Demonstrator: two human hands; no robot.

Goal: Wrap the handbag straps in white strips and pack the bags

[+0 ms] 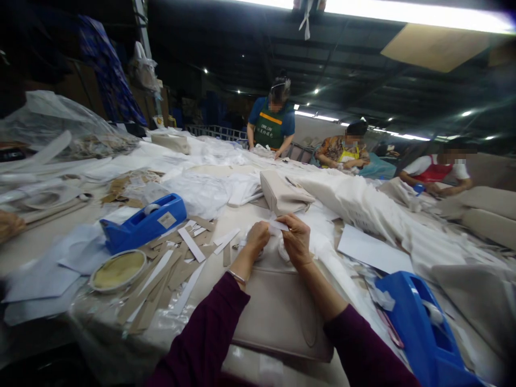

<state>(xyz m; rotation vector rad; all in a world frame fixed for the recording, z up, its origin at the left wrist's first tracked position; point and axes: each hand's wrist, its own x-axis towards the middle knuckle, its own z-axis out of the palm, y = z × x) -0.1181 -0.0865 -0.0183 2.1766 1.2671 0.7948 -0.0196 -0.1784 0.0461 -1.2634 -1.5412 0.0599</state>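
A beige handbag [278, 312] lies flat on the table in front of me, its thin strap loop on the right side. Over its far edge, my right hand [297, 239] pinches a small white strip [279, 226], which could be paper or tape. My left hand [257, 241] is closed at the strip's other end; its fingertips are partly hidden. White wrapping [284, 251] shows between and below the hands. Just beyond them stands a second beige bag [280, 193].
To the left are a blue tape dispenser [141, 223], a round tin of yellowish paste [119, 270] and scattered card strips [163, 279]. Another blue tape dispenser [419, 322] sits at right, near a white sheet [373, 250] and stacked foam sheets [363, 207]. Several co-workers stand across the table.
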